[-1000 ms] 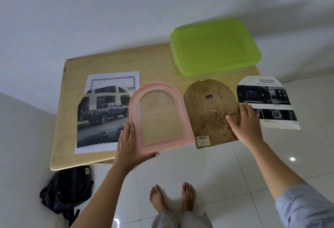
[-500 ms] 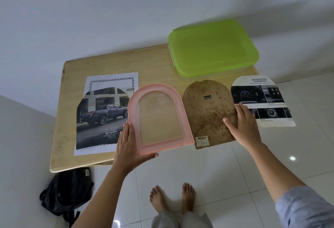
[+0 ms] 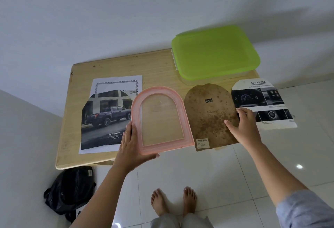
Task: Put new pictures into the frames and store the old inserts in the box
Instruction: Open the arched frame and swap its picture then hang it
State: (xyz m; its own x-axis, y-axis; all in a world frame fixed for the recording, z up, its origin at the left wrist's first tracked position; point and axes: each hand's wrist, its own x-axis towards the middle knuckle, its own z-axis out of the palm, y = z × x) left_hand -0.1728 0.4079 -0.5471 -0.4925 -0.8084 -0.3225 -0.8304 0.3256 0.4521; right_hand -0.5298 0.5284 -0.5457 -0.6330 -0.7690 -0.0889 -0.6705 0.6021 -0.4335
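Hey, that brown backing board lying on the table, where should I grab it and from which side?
Grip the backing board by its straight bottom edge, from the near side. It lies flat and thin, and that edge seems to reach the front lip of the table, so fingers can slip under, thumb on top.

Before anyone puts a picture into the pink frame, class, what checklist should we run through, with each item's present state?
1. Pink frame empty: ok, table shows through its glass.
2. Left hand grips frame's lower corner: ok.
3. Truck picture arch-cut, flat beside frame: ok.
4. Backing board at hand: ok, right hand rests on it.
5. Box open for storing inserts: not ok, green lid on.
6. Glass clean: cannot tell.
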